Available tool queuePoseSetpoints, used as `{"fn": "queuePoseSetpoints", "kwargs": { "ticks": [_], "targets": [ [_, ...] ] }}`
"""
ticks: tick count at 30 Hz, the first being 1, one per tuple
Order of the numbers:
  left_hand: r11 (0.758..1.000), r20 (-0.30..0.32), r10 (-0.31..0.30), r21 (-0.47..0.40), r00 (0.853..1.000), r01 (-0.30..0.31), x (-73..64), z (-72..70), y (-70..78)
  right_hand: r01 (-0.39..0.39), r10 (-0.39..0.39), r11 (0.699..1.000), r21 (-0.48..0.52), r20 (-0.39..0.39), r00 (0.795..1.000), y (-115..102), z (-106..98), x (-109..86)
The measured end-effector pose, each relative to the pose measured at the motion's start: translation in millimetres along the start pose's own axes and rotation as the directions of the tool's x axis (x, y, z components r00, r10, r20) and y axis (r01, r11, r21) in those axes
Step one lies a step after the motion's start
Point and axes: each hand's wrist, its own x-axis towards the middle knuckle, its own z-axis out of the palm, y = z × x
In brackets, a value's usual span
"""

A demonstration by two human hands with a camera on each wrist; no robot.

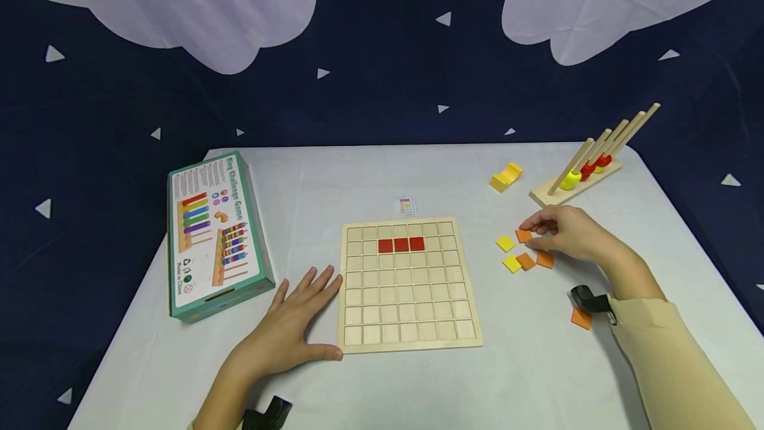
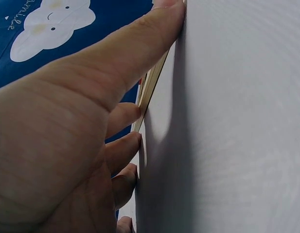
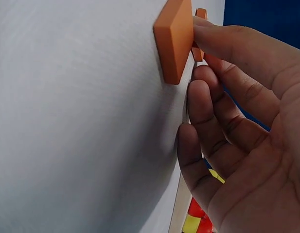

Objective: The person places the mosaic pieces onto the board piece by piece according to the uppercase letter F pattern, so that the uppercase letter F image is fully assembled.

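A wooden grid board (image 1: pixel 388 296) lies flat on the table, with a row of 3 red tiles (image 1: pixel 401 244) in one of its upper rows. Fingers spread, my left hand (image 1: pixel 286 334) rests at the board's left edge; its thumb (image 2: pixel 140 43) touches the rim near the bottom corner. To the right of the board, my right hand (image 1: pixel 575 236) pinches an orange tile (image 1: pixel 523 236) between thumb and index finger at the table surface. Close below it lie two more orange tiles (image 1: pixel 544 259) and two yellow tiles (image 1: pixel 505 243). Another orange tile (image 1: pixel 581 318) sits under the right wrist strap.
A green game box (image 1: pixel 217 237) stands at the left. Behind the board lies a small pattern card (image 1: pixel 406 206). At the back right are a yellow curved block (image 1: pixel 506 177) and a wooden peg stand (image 1: pixel 543 196) holding red and yellow-green beads.
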Motion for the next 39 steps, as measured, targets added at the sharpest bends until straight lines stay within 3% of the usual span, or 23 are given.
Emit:
{"fn": "queuePoseSetpoints", "kwargs": {
  "ticks": [8, 26, 35, 39],
  "targets": [
    [1.000, 0.001, 0.003, 0.007, 1.000, -0.003, -0.7, 0.0, 1.1, 0.025, -0.024, 0.999, 0.023, -0.047, 0.999, -8, 2, -2.7],
    [1.000, 0.002, 0.008, 0.002, 1.000, -0.008, 0.1, 1.2, 0.8, 0.149, -0.142, 0.987, 0.063, -0.111, 0.984, -65, 7, -2.6],
    [1.000, 0.005, -0.006, 0.004, 1.000, 0.006, -1.9, 0.2, 1.4, 0.218, -0.209, 0.969, 0.117, -0.083, 0.974, -91, 27, 6.0],
    [1.000, 0.005, -0.003, 0.000, 1.000, 0.003, -1.0, -0.3, 1.3, 0.280, -0.272, 0.954, 0.107, -0.079, 0.959, -104, 36, 10.6]
  ]
}}
